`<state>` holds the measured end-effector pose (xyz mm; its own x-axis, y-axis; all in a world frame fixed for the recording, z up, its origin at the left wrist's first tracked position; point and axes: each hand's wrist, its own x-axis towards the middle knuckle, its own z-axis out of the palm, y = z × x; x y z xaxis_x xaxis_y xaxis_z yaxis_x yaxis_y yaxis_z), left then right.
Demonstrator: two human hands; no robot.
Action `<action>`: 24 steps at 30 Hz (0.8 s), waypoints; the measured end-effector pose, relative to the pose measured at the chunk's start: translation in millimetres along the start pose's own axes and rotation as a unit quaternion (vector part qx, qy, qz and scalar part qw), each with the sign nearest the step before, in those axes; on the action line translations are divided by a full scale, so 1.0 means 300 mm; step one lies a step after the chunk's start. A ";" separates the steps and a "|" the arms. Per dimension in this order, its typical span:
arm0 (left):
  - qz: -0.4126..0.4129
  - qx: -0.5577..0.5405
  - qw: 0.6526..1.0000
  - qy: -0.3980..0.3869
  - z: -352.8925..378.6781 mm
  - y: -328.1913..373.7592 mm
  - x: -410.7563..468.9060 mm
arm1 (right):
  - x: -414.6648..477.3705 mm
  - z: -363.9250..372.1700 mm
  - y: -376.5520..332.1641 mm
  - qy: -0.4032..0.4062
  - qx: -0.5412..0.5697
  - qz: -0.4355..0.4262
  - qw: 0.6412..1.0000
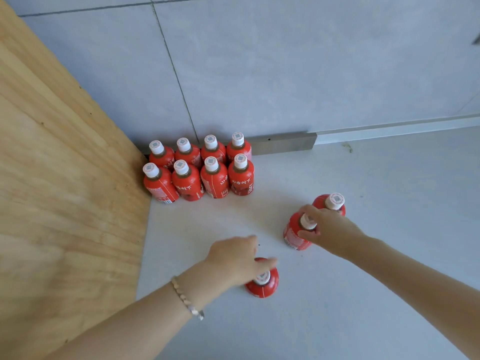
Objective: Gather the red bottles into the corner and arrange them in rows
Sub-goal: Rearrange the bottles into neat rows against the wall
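Several red bottles with white caps (200,168) stand upright in two rows in the corner between the wooden panel and the grey wall. Three more red bottles stand apart on the floor. My left hand (237,258) grips the cap of the nearest bottle (265,287), hiding most of its top. My right hand (327,229) closes around the neck of a second bottle (293,233). A third loose bottle (333,202) stands untouched just behind the right hand.
A wooden panel (65,178) forms the left side of the corner. A grey tiled wall (259,61) with a metal baseboard (283,145) runs along the back. Light grey floor (363,294) extends to the right and toward me.
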<state>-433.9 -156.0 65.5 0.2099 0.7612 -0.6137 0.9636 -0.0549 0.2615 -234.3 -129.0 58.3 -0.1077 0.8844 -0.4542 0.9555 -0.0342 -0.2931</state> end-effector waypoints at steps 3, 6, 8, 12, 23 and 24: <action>0.034 0.037 0.998 0.023 0.093 0.015 -0.049 | 0.009 0.039 -0.033 0.029 0.009 0.012 0.999; 0.046 -0.026 0.996 0.078 0.112 -0.013 -0.057 | 0.010 0.062 -0.083 0.038 0.009 0.008 0.999; 0.028 -0.116 0.987 0.108 0.090 -0.063 -0.048 | 0.011 0.071 -0.121 0.047 0.023 0.002 0.999; -0.034 -0.222 0.952 0.209 0.015 -0.209 -0.015 | 0.046 0.073 -0.240 0.046 0.062 -0.036 0.996; -0.125 -0.330 0.872 0.339 -0.169 -0.509 0.174 | 0.313 0.136 -0.609 0.072 0.201 -0.103 0.971; -0.117 -0.342 0.865 0.347 -0.166 -0.513 0.178 | 0.320 0.144 -0.622 0.076 0.215 -0.095 0.969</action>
<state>-579.3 -74.7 29.4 -0.3562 0.9178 -0.1753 0.5939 0.3672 0.7158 -434.8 -57.9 33.1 -0.1978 0.9510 -0.2377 0.7162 -0.0253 -0.6974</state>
